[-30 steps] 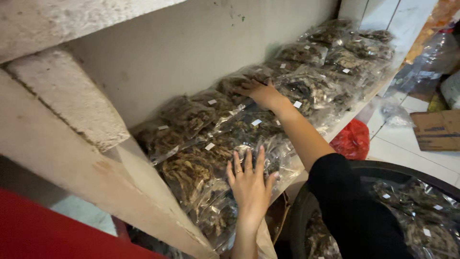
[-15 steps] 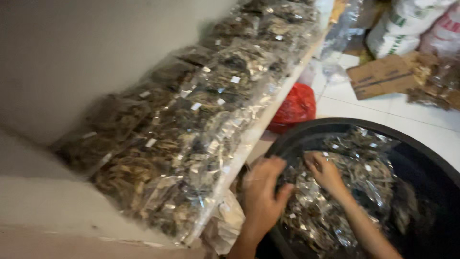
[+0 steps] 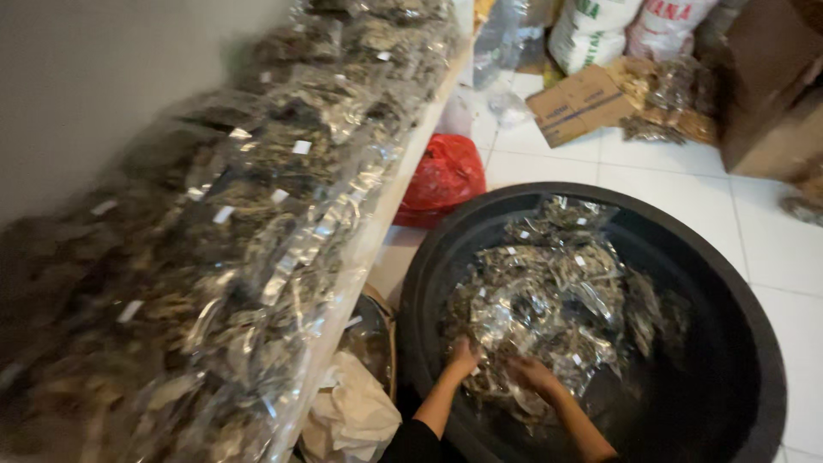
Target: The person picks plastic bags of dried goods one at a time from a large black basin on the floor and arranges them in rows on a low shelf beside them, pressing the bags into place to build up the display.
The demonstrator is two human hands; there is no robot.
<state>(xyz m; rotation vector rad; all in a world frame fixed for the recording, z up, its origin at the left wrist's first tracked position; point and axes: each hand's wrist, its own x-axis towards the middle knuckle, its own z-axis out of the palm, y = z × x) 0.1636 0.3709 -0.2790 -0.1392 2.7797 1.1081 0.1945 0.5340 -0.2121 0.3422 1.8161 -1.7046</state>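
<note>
White floor tiles (image 3: 677, 201) surround a large black tub (image 3: 754, 343) beside a long shelf (image 3: 390, 214) stacked with clear packets of dried goods (image 3: 257, 214). Both hands reach into the tub: the left hand (image 3: 464, 357) and right hand (image 3: 531, 375) dig into a heap of clear packets (image 3: 549, 291); whether either grasps one cannot be told. A red bag (image 3: 446, 176) lies nearby.

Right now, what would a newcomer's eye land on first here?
The big black tub at lower right, where the left hand and right hand dig into a heap of clear packets. Then the shelf stacked with similar packets along the left wall, and a red bag on the floor between them.
</note>
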